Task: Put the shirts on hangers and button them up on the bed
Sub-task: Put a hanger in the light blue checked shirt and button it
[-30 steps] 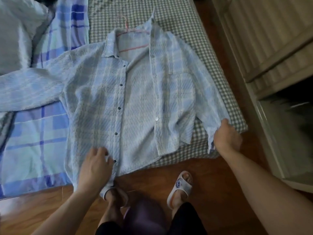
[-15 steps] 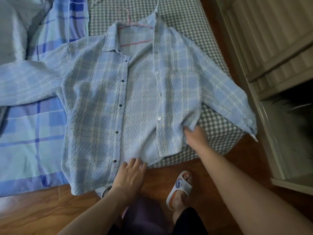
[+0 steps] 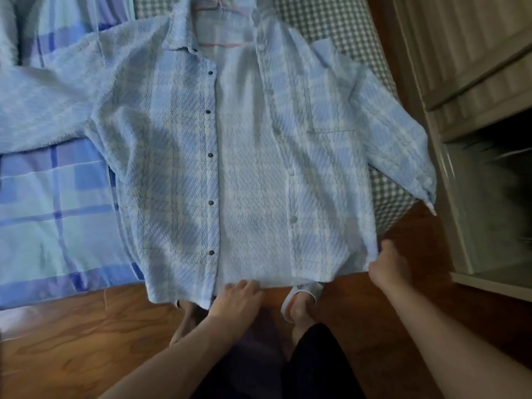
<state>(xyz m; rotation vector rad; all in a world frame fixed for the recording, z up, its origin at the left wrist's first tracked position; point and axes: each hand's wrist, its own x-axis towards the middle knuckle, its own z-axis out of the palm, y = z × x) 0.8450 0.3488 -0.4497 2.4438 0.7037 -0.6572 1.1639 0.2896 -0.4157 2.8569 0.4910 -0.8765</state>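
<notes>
shirt (image 3: 244,168): pale blue plaid, unbuttoned, flat on bed (image 3: 339,27) | hanger (image 3: 221,44): pink, inside collar

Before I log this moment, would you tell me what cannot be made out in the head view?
- Pink wire hanger: its hook is cut off by the top edge, its shoulders hidden inside the light blue plaid shirt.
- Left hand: fingertips lie at the shirt hem, so a grip cannot be confirmed.
- Right hand: fingers hidden behind the shirt's corner.
- Dark cupboard opening: contents are motion-blurred.
</notes>
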